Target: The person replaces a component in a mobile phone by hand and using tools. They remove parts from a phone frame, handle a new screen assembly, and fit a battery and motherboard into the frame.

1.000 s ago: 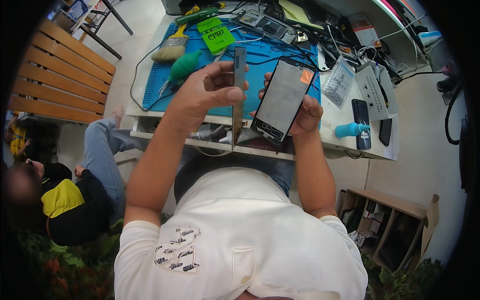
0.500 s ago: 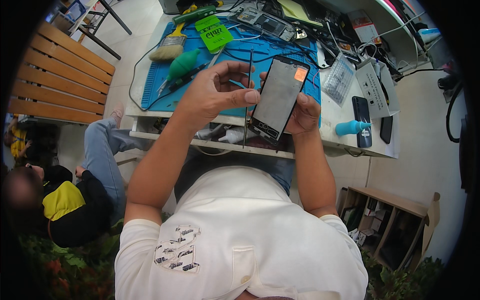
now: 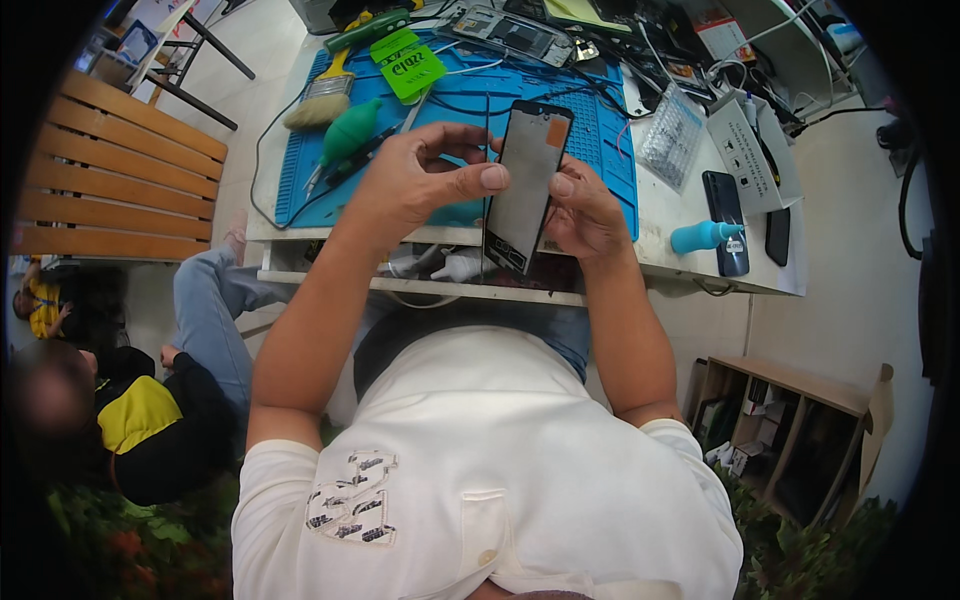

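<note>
Phone display panel (image 3: 528,190) is held up above the desk's front edge, between both hands. Long axis is set roughly fore-aft: orange-sticker end pointed away from the wearer and leaned slightly right, cut-out end pointed back toward the wearer and a bit left. Grey side is turned up toward the camera.

Panel is gripped at its right edge by the right hand (image 3: 590,215), thumb on the edge, other fingers mostly hidden behind. A thin flat part (image 3: 488,115) is pinched between thumb and fingers of the left hand (image 3: 415,188); it's seen edge-on, long axis also fore-aft, just left of the panel. Whether the two touch can't be told.

Desk (image 3: 660,262) is covered in the middle by a blue repair mat (image 3: 610,185). Placed at its left: bristle brush (image 3: 322,100), green air blower (image 3: 350,132), green card (image 3: 408,65). Opened phone (image 3: 515,38) is laid at the back. At right: bubble wrap (image 3: 672,138), blue bottle (image 3: 700,237), dark phone (image 3: 722,200). Drawer (image 3: 420,284) is pulled out below.

Room: slatted wooden bench (image 3: 130,165) and seated person (image 3: 160,430) at left, low shelf unit (image 3: 790,385) at right.
</note>
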Tool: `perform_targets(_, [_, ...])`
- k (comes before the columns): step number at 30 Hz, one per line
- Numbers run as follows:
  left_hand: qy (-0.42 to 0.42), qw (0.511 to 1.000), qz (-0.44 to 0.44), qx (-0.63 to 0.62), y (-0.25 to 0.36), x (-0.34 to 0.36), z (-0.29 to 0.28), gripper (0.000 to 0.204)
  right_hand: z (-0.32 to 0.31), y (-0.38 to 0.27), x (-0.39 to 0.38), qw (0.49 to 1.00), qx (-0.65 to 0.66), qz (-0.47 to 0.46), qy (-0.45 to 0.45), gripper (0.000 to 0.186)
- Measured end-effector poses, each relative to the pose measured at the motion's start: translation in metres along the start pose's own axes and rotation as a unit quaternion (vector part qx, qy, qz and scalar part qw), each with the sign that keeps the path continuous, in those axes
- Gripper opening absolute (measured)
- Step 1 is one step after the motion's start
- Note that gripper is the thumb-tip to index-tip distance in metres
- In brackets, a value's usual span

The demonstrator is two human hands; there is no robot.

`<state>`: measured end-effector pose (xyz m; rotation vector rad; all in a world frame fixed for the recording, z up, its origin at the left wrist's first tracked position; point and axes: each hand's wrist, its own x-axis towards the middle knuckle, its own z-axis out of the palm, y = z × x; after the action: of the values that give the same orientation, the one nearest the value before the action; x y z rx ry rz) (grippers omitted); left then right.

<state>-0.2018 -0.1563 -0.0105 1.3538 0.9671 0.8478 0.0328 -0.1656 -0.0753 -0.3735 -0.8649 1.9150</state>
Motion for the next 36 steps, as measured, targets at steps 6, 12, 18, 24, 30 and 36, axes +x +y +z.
perform_targets(6, [0.006, 0.998, -0.002, 0.056, -0.002, 0.004, -0.002, 0.075, 0.013, -0.002, 0.002, 0.997, -0.074, 0.004, 0.024, 0.064])
perform_targets(12, [0.034, 0.987, -0.021, 0.156, 0.002, 0.012, 0.003, 0.08, 0.011, -0.001, 0.003, 0.996, -0.079, 0.021, 0.035, 0.061])
perform_targets(18, [0.057, 0.972, 0.024, 0.227, -0.002, 0.016, 0.005, 0.08, 0.01, 0.001, 0.002, 0.998, -0.061, 0.009, 0.033, 0.061])
perform_targets(24, [0.07, 0.968, -0.001, 0.241, 0.005, 0.015, 0.007, 0.085, 0.006, 0.007, 0.003, 0.997, -0.06, 0.01, 0.051, 0.06])
perform_targets(30, [0.077, 0.961, 0.015, 0.263, 0.002, 0.017, 0.007, 0.088, 0.004, 0.009, 0.005, 0.998, -0.034, 0.022, 0.053, 0.058])
perform_targets(36, [0.07, 0.962, 0.001, 0.264, 0.003, 0.015, 0.006, 0.09, 0.006, 0.011, 0.005, 0.998, -0.005, 0.019, 0.059, 0.054])
